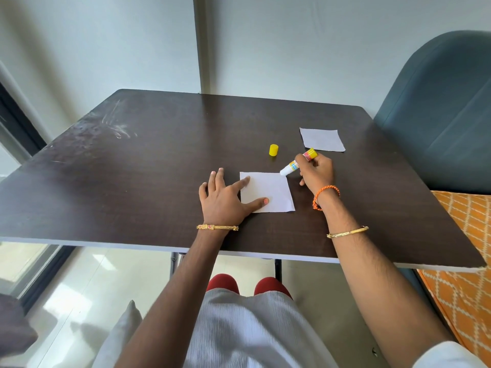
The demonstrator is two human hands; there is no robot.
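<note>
The paper (pixel 271 191) lies on the table (pixel 132 160), in the middle of the frame. The glue stick (pixel 295 163) tip is at its upper right corner. The right hand (pixel 317 172) has its grip tight round the glue stick. The left hand (pixel 223 200) presses the paper, grip apart, fingers straight. A yellow cap (pixel 273 150) stands just above. The other paper (pixel 322 139) lies further upper right.

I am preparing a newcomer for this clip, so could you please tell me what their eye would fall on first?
The right hand grips an uncapped glue stick, its white tip at the far right corner of a white paper square in the middle of the dark table. The left hand presses that square flat with spread fingers. Beyond them sits the yellow cap, and a second paper square lies farther right.
</note>
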